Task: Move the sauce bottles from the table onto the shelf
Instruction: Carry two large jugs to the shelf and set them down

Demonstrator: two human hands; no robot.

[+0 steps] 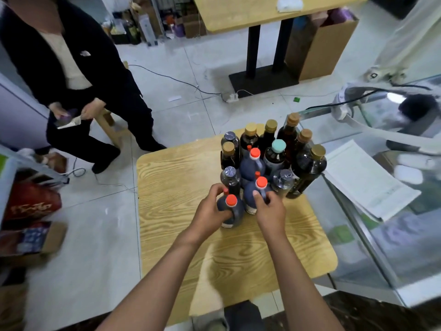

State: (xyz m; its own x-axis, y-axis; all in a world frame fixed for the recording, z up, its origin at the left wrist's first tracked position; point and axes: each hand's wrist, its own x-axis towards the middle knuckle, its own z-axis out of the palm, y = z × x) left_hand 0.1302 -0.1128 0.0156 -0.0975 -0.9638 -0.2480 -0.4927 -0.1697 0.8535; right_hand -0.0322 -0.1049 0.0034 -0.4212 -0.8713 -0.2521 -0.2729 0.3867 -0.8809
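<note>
Several dark sauce bottles stand clustered at the far right of a small wooden table [181, 225]. My left hand [212, 211] grips the nearest red-capped jug [235, 212], fingers curled round its body. My right hand [270, 212] grips a second red-capped jug [250, 195] just behind and to the right. A third red-capped jug [253, 163] stands further back. Gold-capped bottles [309, 168], one teal-capped bottle [275, 156] and silver-capped bottles [284, 181] fill the cluster. No shelf can be clearly made out.
A glass counter [381, 247] with white papers [365, 180] runs along the table's right side. A person in dark clothes [78, 75] sits on a stool at the far left. Boxes and a red bag [31, 206] lie on the floor at left. Another table [257, 13] stands beyond.
</note>
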